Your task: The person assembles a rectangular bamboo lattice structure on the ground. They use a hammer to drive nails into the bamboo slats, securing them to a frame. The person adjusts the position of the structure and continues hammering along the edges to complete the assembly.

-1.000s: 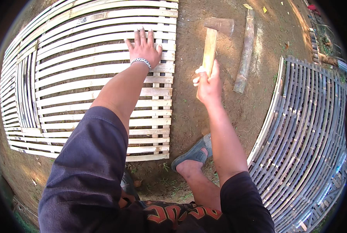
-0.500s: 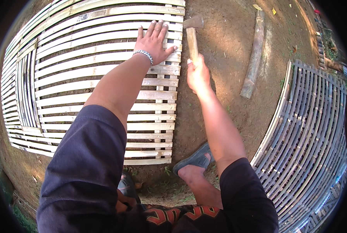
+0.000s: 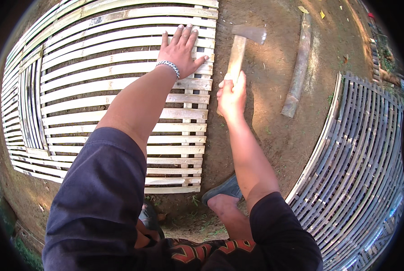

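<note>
My left hand [image 3: 179, 50], with a chain bracelet on its wrist, lies flat with spread fingers on a panel of pale bamboo slats [image 3: 116, 84]. It rests near the panel's right edge, where the slats cross upright strips. Just right of that edge, my right hand [image 3: 232, 95] grips a hatchet [image 3: 237, 56] by its pale wooden handle. The hatchet's metal head [image 3: 250, 33] is slightly blurred, its blade turned to the right and apart from the panel.
A length of split bamboo [image 3: 297, 67] lies on the bare dirt [image 3: 274, 140] to the right. Farther right stands a second, greyer slatted bamboo panel [image 3: 360, 167]. My sandalled foot [image 3: 222, 194] is on the ground below the right arm. A narrow framed section [image 3: 31, 101] sits within the left part of the pale panel.
The hatchet has moved right and its head has come away from the panel's edge; my right hand has drawn slightly nearer to me. My left hand stays in place on the slats.
</note>
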### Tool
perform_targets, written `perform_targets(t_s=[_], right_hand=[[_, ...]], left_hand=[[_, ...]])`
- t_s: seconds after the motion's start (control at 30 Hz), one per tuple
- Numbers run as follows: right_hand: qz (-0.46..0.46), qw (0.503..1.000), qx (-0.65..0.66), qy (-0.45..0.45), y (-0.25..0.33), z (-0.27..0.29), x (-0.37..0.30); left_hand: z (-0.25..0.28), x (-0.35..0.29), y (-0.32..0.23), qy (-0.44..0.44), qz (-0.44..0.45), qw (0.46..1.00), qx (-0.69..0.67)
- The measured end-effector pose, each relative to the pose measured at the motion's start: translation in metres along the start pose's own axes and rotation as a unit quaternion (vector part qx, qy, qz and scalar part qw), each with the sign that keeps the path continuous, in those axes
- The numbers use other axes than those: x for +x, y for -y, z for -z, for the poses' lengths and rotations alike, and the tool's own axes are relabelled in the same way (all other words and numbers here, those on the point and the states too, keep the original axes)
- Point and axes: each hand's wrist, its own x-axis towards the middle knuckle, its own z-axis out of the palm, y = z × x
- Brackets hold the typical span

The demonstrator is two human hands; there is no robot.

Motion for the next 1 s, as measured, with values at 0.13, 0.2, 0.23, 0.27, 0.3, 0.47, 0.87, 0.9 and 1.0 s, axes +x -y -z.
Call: perform_targets(t_s=[0.13, 0.2, 0.23, 0.27, 0.3, 0.47, 0.87, 0.9, 1.0], right_hand=[[-0.015, 0.973, 0.223, -0.053, 0.024, -0.016, -0.002], [-0.031, 0.999, -0.016, -0.016, 0.007, -0.019, 0.006], [-0.003, 0.996, -0.088, 0.017, -0.017, -0.018, 0.017], [0.009, 0.996, -0.081, 0.028, -0.020, -0.017, 0.019], [0.021, 0.996, -0.075, 0.039, -0.022, -0.015, 0.021], [0.008, 0.993, 0.109, -0.037, 0.031, -0.019, 0.003], [0.093, 0.994, -0.053, -0.021, 0.022, 0.009, 0.030], [0.107, 0.985, -0.136, -0.006, 0.014, 0.014, 0.036], [0.065, 0.974, -0.197, 0.090, 0.024, 0.032, 0.047]], left_hand=[[-0.002, 0.002, 0.001, -0.007, -0.006, 1.000, -0.020], [0.003, 0.003, -0.003, 0.002, -0.004, 1.000, -0.015], [0.005, 0.004, -0.007, 0.001, -0.008, 1.000, -0.019], [0.004, 0.003, -0.004, 0.001, -0.006, 1.000, -0.020], [0.003, 0.002, -0.003, 0.002, -0.006, 1.000, -0.022], [-0.001, 0.002, 0.000, 0.001, -0.003, 1.000, -0.026], [0.001, 0.002, -0.002, -0.001, -0.006, 1.000, -0.006], [-0.001, 0.002, -0.002, -0.002, -0.007, 1.000, -0.005], [-0.003, 0.001, 0.000, -0.007, -0.003, 1.000, -0.006]])
